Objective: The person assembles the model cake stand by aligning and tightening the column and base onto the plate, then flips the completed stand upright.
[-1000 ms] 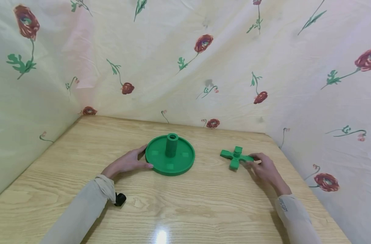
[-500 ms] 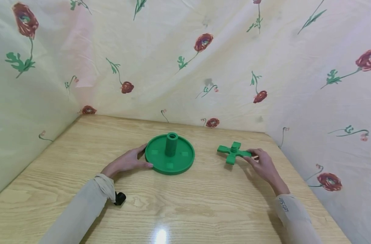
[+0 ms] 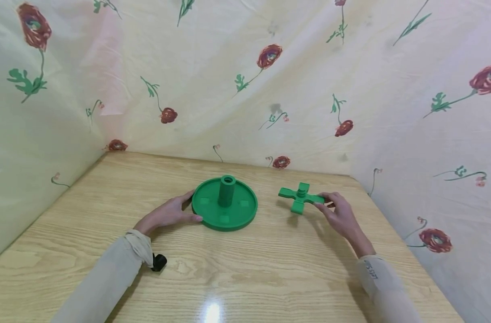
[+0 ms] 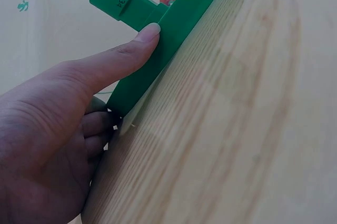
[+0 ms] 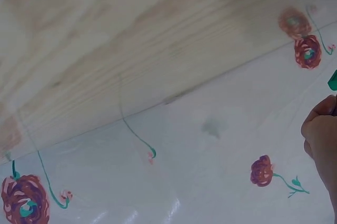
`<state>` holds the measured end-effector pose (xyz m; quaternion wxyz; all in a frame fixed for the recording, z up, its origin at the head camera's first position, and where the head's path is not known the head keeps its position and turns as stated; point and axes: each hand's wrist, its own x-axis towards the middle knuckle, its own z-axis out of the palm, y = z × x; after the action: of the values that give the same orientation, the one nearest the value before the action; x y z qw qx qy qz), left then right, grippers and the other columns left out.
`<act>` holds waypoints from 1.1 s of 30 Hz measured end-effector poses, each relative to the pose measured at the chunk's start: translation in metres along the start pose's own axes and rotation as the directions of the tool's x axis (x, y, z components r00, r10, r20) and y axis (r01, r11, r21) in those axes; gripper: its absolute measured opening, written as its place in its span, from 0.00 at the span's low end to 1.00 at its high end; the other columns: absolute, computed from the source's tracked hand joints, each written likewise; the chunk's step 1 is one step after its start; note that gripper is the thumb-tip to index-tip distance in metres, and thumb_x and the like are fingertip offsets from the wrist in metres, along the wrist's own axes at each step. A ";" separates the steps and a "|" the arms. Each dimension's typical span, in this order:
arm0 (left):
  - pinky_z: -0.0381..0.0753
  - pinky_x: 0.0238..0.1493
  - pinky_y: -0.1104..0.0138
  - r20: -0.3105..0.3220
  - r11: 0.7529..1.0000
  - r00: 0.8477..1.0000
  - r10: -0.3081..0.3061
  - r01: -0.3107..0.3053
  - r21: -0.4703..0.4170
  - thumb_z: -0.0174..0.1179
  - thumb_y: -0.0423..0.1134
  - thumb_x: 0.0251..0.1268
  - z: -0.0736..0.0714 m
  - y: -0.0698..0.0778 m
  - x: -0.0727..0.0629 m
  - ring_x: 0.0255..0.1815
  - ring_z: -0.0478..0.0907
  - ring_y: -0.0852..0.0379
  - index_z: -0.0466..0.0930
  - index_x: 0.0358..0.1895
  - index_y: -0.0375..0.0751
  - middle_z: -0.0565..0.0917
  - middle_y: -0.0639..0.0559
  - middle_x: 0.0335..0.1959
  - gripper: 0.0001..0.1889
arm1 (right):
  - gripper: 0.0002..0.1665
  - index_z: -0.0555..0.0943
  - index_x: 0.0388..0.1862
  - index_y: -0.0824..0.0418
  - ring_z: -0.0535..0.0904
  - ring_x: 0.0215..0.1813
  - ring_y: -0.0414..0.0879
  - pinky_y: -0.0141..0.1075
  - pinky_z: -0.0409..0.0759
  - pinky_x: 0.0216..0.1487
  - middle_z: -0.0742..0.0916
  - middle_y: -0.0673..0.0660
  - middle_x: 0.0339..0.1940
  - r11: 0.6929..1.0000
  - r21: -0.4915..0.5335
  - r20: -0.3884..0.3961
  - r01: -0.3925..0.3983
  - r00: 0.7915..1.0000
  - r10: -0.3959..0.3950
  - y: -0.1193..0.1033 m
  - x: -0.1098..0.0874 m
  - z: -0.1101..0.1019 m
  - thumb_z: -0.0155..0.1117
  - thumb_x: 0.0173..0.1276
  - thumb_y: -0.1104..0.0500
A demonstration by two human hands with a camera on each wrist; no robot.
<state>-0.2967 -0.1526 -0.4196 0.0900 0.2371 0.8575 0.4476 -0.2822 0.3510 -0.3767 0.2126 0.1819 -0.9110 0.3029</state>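
Observation:
A round green base with a raised rim and an upright hollow post stands on the table. My left hand holds its left edge; in the left wrist view the thumb lies along the rim and the other fingers curl at the lower edge. To the right, my right hand pinches one arm of a green cross-shaped piece with a ribbed stub at its centre. That piece hangs above the table, apart from the base. The right wrist view catches only part of the right hand at its edge.
A light wooden table spreads under both hands. Flowered sheeting closes off the back and both sides. A small black object shows beside the left cuff.
My right hand has lifted the cross-shaped piece off the table and carried it left toward the base. The left hand and the base have stayed in place.

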 end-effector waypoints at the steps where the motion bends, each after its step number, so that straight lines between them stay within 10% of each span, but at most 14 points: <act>1: 0.56 0.76 0.42 0.001 1.000 1.000 0.000 0.000 0.000 0.73 0.53 0.66 0.000 0.000 0.000 0.82 0.49 0.36 0.45 0.83 0.31 0.53 0.32 0.82 0.56 | 0.13 0.82 0.53 0.75 0.80 0.48 0.60 0.41 0.80 0.49 0.83 0.66 0.45 1.000 0.006 -0.005 0.005 1.000 -0.005 -0.001 0.000 0.001 0.67 0.75 0.67; 33: 0.56 0.76 0.42 -0.008 1.000 1.000 -0.004 0.005 0.023 0.73 0.54 0.65 0.000 -0.002 0.000 0.82 0.49 0.36 0.45 0.83 0.31 0.53 0.32 0.82 0.57 | 0.13 0.83 0.54 0.71 0.78 0.47 0.53 0.29 0.77 0.49 0.84 0.63 0.45 0.981 0.174 -0.005 0.081 0.997 -0.081 -0.047 0.018 0.037 0.68 0.73 0.67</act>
<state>-0.2975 -0.1534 -0.4208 0.0851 0.2345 0.8635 0.4384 -0.2855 0.2884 -0.3725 0.2070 0.2369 -0.8732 0.3722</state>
